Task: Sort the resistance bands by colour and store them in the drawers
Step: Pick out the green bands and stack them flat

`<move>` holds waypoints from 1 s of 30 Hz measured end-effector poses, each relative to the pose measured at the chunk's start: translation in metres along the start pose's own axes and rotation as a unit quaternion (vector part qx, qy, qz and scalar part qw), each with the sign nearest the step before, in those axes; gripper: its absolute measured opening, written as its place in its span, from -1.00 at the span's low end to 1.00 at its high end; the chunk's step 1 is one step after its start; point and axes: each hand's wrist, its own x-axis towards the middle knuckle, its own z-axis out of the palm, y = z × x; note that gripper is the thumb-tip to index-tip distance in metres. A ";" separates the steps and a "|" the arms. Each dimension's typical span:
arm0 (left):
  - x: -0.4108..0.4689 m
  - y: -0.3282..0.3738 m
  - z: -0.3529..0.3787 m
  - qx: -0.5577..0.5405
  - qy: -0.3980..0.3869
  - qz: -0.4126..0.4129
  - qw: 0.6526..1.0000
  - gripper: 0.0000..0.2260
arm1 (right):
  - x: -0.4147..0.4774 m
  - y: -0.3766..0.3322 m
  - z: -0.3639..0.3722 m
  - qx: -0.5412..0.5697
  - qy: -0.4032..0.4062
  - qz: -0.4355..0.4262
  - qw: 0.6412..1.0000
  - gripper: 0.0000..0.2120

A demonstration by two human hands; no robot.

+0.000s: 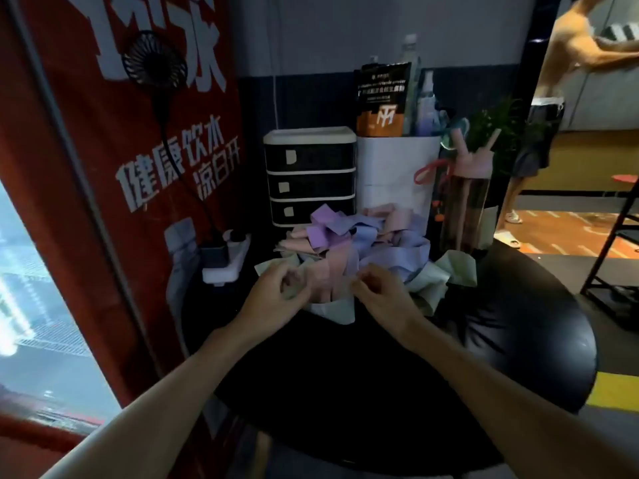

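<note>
Pastel bands (pixel 352 243) heaped at counter (pixel 518 340) back edge | step: picking from heap | left hand (pixel 276 293) fingers pinch green band (pixel 294 294); right hand (pixel 380 293) fingers curled, grip unclear | next, judged: open closed drawers (pixel 309 174).

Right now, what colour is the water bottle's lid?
The lid is pink, clearest in the head view.

power strip (pixel 226 257) left of the fingers (pixel 292 276); red banner (pixel 86 167) further left; white bin (pixel 394 167) beyond; pink-lidded bottle (pixel 466 202) beyond-right; black desk (pixel 484 340) beneath

Left hand (pixel 276 292), right hand (pixel 378 293) pinching band pile (pixel 366 243) — closed drawers (pixel 311 178) behind.
</note>
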 end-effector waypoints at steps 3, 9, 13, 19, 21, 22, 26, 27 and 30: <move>-0.014 -0.027 0.002 0.083 -0.006 0.004 0.996 -0.66 | -0.009 0.019 0.018 -0.019 -0.023 0.024 0.999 -0.82; -0.017 -0.040 0.004 0.059 -0.003 0.035 0.998 -0.90 | -0.005 0.035 0.022 -0.067 -0.045 0.023 0.996 -0.78; -0.015 -0.015 -0.002 -0.007 0.008 0.030 0.999 -0.85 | -0.002 0.030 0.017 -0.056 -0.048 0.018 0.997 -0.94; -0.001 0.040 -0.021 -0.119 0.090 0.025 0.988 -0.90 | 0.015 -0.007 0.001 -0.027 -0.038 -0.033 0.998 -0.91; 0.003 0.058 -0.029 -0.136 0.124 0.030 0.982 -0.94 | 0.017 -0.023 -0.006 0.011 -0.044 -0.040 0.998 -0.89; 0.005 0.066 -0.034 -0.148 0.135 0.029 0.979 -0.93 | 0.018 -0.031 -0.009 0.011 -0.034 -0.048 0.998 -0.87; 0.012 0.085 -0.049 -0.174 0.166 0.034 0.970 -0.90 | 0.020 -0.056 -0.017 0.029 -0.001 -0.094 0.995 -0.79; 0.012 0.087 -0.052 -0.180 0.170 0.038 0.968 -0.91 | 0.019 -0.060 -0.019 0.038 -0.006 -0.096 0.995 -0.82; 0.010 0.090 -0.060 -0.197 0.164 0.049 0.965 -0.92 | 0.016 -0.064 -0.025 0.042 -0.030 -0.088 0.995 -0.92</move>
